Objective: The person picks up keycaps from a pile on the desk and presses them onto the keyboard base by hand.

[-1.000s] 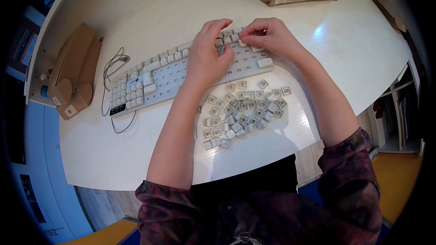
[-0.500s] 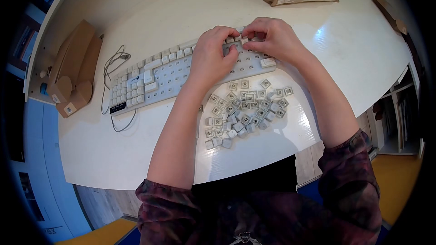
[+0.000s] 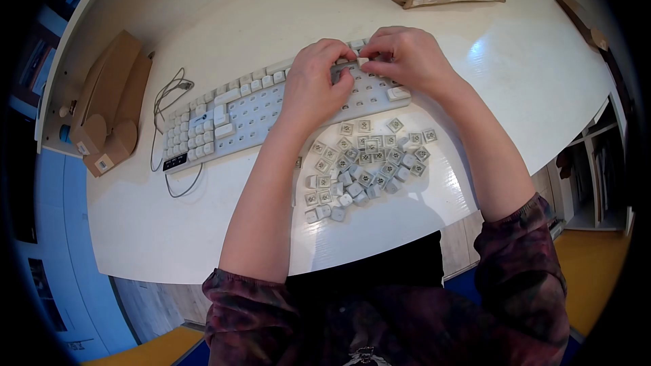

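The keyboard point(image 3: 254, 116) is lying on the white table point(image 3: 163, 230), its long axis running obliquely from near left to far right, the black-strip end pointing near left. The right hand point(image 3: 411, 57) is pinching a key point(image 3: 363, 62) at the far-right section. The left hand point(image 3: 315, 83) is arching over the board, thumb standing apart from curved fingers, while loose keys point(image 3: 366, 163) are lying in a pile on the near side.

Counter point(image 3: 169, 230): wht, curved front edge; glare point(image 3: 477, 46) upper R.
Floor point(image 3: 159, 301): pale wood-look.
Shelf unit point(image 3: 597, 220): wht, far R.
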`<state>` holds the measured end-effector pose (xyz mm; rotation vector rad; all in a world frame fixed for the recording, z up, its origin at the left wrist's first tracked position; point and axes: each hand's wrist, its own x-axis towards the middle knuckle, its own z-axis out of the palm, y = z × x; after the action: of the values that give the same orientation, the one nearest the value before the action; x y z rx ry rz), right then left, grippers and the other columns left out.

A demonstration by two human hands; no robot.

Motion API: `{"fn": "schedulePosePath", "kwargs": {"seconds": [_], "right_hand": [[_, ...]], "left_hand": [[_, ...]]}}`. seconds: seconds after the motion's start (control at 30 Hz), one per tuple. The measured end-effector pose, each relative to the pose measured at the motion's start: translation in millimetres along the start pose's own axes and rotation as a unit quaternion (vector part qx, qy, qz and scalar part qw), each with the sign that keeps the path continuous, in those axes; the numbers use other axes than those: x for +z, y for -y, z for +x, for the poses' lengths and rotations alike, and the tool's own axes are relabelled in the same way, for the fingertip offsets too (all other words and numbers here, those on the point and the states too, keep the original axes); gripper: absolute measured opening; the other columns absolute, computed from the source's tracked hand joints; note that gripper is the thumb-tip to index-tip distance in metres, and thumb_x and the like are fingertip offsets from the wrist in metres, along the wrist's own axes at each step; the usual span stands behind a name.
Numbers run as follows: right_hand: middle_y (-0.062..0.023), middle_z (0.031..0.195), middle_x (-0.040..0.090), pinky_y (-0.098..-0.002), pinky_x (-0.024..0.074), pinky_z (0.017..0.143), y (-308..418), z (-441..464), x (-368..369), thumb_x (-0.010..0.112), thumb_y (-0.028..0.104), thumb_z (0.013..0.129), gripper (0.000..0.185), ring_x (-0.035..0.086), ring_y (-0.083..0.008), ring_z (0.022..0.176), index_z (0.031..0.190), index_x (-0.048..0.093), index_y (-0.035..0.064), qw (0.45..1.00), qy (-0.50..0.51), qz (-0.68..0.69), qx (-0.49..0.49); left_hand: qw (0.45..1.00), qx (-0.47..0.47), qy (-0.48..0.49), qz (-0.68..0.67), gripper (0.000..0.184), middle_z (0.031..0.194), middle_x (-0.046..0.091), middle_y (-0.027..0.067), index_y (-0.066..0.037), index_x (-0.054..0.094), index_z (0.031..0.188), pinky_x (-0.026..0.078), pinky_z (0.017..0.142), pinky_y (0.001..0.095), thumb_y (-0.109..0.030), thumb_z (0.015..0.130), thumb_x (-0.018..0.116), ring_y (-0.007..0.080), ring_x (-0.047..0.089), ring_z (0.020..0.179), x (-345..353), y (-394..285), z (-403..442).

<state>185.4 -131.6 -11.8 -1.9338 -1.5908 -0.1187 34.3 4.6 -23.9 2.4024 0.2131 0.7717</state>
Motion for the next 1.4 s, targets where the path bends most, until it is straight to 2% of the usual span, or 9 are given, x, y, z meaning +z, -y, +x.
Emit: {"fn": "schedulePosePath", "kwargs": {"seconds": [0.13, 0.23, 0.33, 0.53, 0.63, 0.83, 0.93, 1.27, 1.4], "right_hand": [[-0.0042, 0.087, 0.071, -0.0374, 0.052, 0.071, 0.0, -0.3, 0.0, 0.075, 0.027, 0.078, 0.021, 0.066, -0.0246, 0.08, 0.092, 0.076, 0.0121, 1.0, 0.0, 0.005, 0.021], [-0.0039, 0.088, 0.071, -0.0368, 0.052, 0.071, -1.2, 0.1, -0.5, 0.074, 0.028, 0.079, 0.021, 0.067, -0.0237, 0.081, 0.092, 0.076, 0.0125, 0.999, 0.01, 0.019, 0.029], [-0.0034, 0.09, 0.071, -0.0361, 0.0519, 0.072, -1.5, 0.6, -1.8, 0.074, 0.029, 0.079, 0.021, 0.067, -0.0227, 0.082, 0.093, 0.076, 0.0129, 0.999, 0.024, 0.034, 0.035], [-0.0021, 0.093, 0.071, -0.0363, 0.0518, 0.074, 1.0, 0.1, -6.3, 0.073, 0.029, 0.081, 0.02, 0.067, -0.0228, 0.084, 0.094, 0.077, 0.0139, 0.996, 0.047, 0.051, 0.049], [-0.0018, 0.092, 0.07, -0.0369, 0.0517, 0.074, 0.5, 0.5, -5.5, 0.073, 0.029, 0.082, 0.019, 0.066, -0.0235, 0.085, 0.094, 0.077, 0.0141, 0.998, 0.039, 0.032, 0.041], [-0.0016, 0.091, 0.07, -0.0378, 0.0517, 0.074, 1.5, 1.2, -3.7, 0.072, 0.028, 0.081, 0.018, 0.066, -0.0238, 0.086, 0.092, 0.077, 0.0142, 0.999, 0.028, 0.015, 0.039], [-0.0015, 0.09, 0.07, -0.0382, 0.0517, 0.074, 4.7, 1.8, -4.8, 0.073, 0.028, 0.081, 0.018, 0.066, -0.0243, 0.086, 0.09, 0.077, 0.0141, 0.998, 0.032, -0.001, 0.046], [-0.003, 0.089, 0.07, -0.039, 0.0516, 0.073, 3.4, 3.9, -4.0, 0.074, 0.031, 0.08, 0.019, 0.066, -0.0256, 0.086, 0.087, 0.078, 0.0141, 0.998, 0.031, -0.053, 0.019], [-0.0032, 0.087, 0.07, -0.0368, 0.0505, 0.07, 3.1, 4.9, -7.5, 0.073, 0.025, 0.08, 0.017, 0.065, -0.025, 0.082, 0.09, 0.078, 0.0116, 0.997, 0.047, -0.054, 0.008]], "left_hand": [[1.0, -0.008, 0.001, -0.008, 0.018, 0.104, 0.065, 0.0094, -0.005, 0.066, 0.096, 0.047, 0.09, 0.041, -0.006, 0.078, 0.064, 0.033, 0.058, 0.102, 0.1, -0.7, 0.4], [1.0, 0.005, 0.012, 0.021, 0.018, 0.108, 0.063, 0.0089, -0.004, 0.063, 0.1, 0.049, 0.086, 0.0336, -0.005, 0.082, 0.061, 0.0249, 0.062, 0.099, -0.3, 1.9, 0.3], [1.0, -0.012, 0.005, -0.012, 0.017, 0.106, 0.065, 0.0091, -0.005, 0.067, 0.095, 0.047, 0.091, 0.0406, -0.006, 0.078, 0.064, 0.0323, 0.059, 0.103, 0.6, 0.5, -0.1], [1.0, -0.017, 0.009, -0.023, 0.014, 0.107, 0.065, 0.0091, -0.004, 0.069, 0.092, 0.047, 0.092, 0.0402, -0.007, 0.079, 0.064, 0.0317, 0.059, 0.105, 0.5, 0.9, -0.6], [0.999, -0.019, 0.027, 0.014, 0.015, 0.114, 0.064, 0.0057, -0.003, 0.068, 0.097, 0.049, 0.075, 0.0296, -0.007, 0.083, 0.062, 0.0206, 0.063, 0.099, -1.1, 1.9, -0.2], [1.0, -0.005, 0.016, 0.01, 0.016, 0.113, 0.064, 0.0068, -0.004, 0.068, 0.098, 0.049, 0.084, 0.0296, -0.004, 0.083, 0.062, 0.0204, 0.062, 0.101, -0.2, 1.0, -0.5], [0.998, -0.02, 0.01, -0.054, 0.016, 0.106, 0.066, 0.0087, -0.007, 0.071, 0.095, 0.049, 0.09, 0.0389, -0.007, 0.08, 0.063, 0.0307, 0.06, 0.103, -1.8, -3.7, 0.3], [0.999, -0.016, 0.019, -0.027, 0.025, 0.109, 0.067, 0.0076, -0.01, 0.076, 0.102, 0.052, 0.086, 0.036, -0.007, 0.081, 0.063, 0.026, 0.063, 0.1, -0.4, 0.2, -2.1], [0.999, -0.024, 0.022, -0.013, 0.024, 0.109, 0.067, 0.0071, -0.011, 0.076, 0.102, 0.053, 0.084, 0.0354, -0.007, 0.081, 0.065, 0.0255, 0.064, 0.098, 0.5, -4.7, -3.7]]}}
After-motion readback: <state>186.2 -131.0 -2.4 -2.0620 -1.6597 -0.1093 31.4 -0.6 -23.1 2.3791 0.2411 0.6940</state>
